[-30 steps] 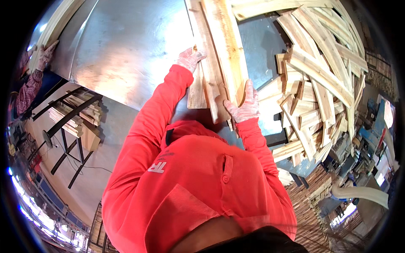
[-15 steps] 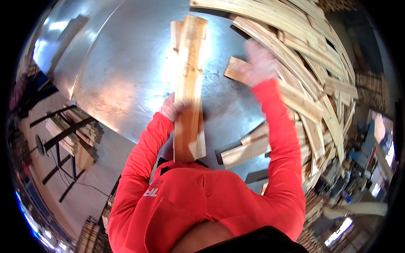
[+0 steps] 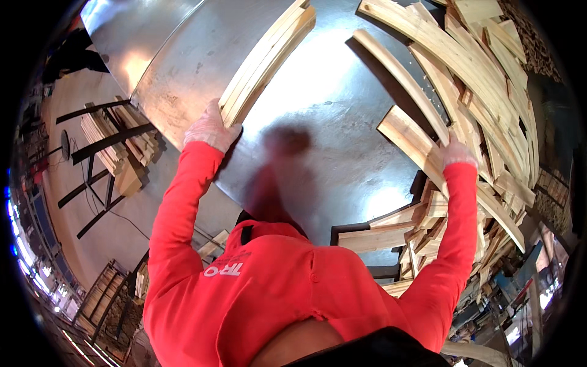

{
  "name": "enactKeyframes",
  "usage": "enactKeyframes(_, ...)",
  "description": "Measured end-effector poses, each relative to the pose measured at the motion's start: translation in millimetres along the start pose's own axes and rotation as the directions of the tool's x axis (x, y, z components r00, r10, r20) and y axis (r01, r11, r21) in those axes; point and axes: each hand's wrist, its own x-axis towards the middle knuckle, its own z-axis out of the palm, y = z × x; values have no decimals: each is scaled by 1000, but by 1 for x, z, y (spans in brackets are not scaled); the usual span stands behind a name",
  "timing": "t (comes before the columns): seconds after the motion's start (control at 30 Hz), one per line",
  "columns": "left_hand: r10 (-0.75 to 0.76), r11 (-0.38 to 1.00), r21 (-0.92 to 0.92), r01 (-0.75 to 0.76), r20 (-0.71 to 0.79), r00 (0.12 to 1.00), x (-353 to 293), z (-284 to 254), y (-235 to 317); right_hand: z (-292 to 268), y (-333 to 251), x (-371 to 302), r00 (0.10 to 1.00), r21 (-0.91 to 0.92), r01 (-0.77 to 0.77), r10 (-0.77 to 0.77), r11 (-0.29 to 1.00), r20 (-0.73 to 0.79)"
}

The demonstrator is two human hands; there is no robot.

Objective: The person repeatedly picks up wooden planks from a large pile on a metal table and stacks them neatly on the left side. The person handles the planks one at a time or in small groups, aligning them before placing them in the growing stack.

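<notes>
At the left of the metal table, my left hand [image 3: 211, 128], in a thin pale glove, is closed around the near end of a few wooden boards [image 3: 266, 61] lying side by side. They point away from me, tilted to the right. Over on the right, my gloved right hand [image 3: 457, 151] is closed on the near end of a narrow wooden board [image 3: 400, 79] standing on its edge. A second, wider board [image 3: 411, 142] lies just left of that hand, partly beneath it. The right fingertips are partly hidden.
A spread-out pile of loose boards [image 3: 483, 79] covers the right side of the metal table [image 3: 330, 147]. Shorter pieces [image 3: 376, 237] lie near its front edge. On the floor at left, a black metal stand [image 3: 113, 144] has boards stacked beside it.
My left hand has carried its boards from the middle to the left. My right hand, blurred before, has moved right and nearer, and now grips a narrow board.
</notes>
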Motion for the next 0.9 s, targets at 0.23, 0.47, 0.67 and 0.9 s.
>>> enactKeyframes(0.23,124,990,-63,-126,-33,992,8,10,-11,77,49,-8,878,-88,366,-375,927,-298)
enactKeyframes(0.47,504,645,-723,-246,162,848,29,8,-63,40,28,-12,914,141,363,-323,921,-247)
enactKeyframes(0.67,471,668,-681,-301,73,879,92,39,-111,91,-50,-43,877,990,141,-462,-15,-132)
enactKeyframes(0.9,189,881,-456,-127,93,978,83,-30,-126,128,-179,-90,182,309,880,-344,-360,-921)
